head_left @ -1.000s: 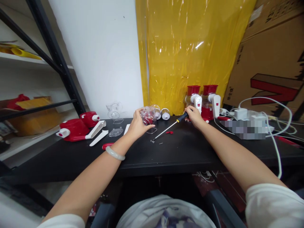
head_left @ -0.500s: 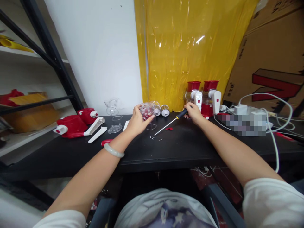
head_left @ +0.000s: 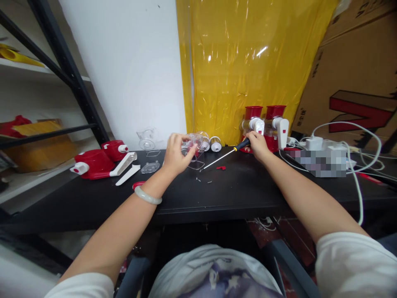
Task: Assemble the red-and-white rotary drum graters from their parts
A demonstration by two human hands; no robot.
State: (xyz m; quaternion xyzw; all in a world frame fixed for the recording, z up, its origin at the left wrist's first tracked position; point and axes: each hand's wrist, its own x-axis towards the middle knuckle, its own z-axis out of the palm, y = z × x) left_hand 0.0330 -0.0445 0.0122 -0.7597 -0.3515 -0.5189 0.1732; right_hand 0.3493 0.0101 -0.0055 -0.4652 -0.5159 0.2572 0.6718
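My left hand (head_left: 177,154), a pale bangle at its wrist, is curled round the near left side of a clear plastic housing (head_left: 198,160). A red part shows through the housing, and the hand covers some of it. In my right hand (head_left: 258,145) is a long screwdriver (head_left: 242,144) with a black and yellow handle. Its thin shaft slopes down leftward, the tip close to the housing's base. A small red plastic piece (head_left: 221,168) lies below the shaft. Several tiny screws, one a short metal screw (head_left: 209,182), lie on the black table (head_left: 235,198).
Two red-and-white rotary graters (head_left: 253,128) stand at the back right, with metal drums (head_left: 215,144) left of them. Red bases (head_left: 94,164), a white handle piece (head_left: 127,175) and a clear part (head_left: 150,167) lie at left. White cables (head_left: 359,194) and chargers crowd the right.
The screwdriver tip has lifted away from the screws and moved up toward the housing's base. My right hand shifted slightly right; my left hand moved a little left and its fingers changed position.
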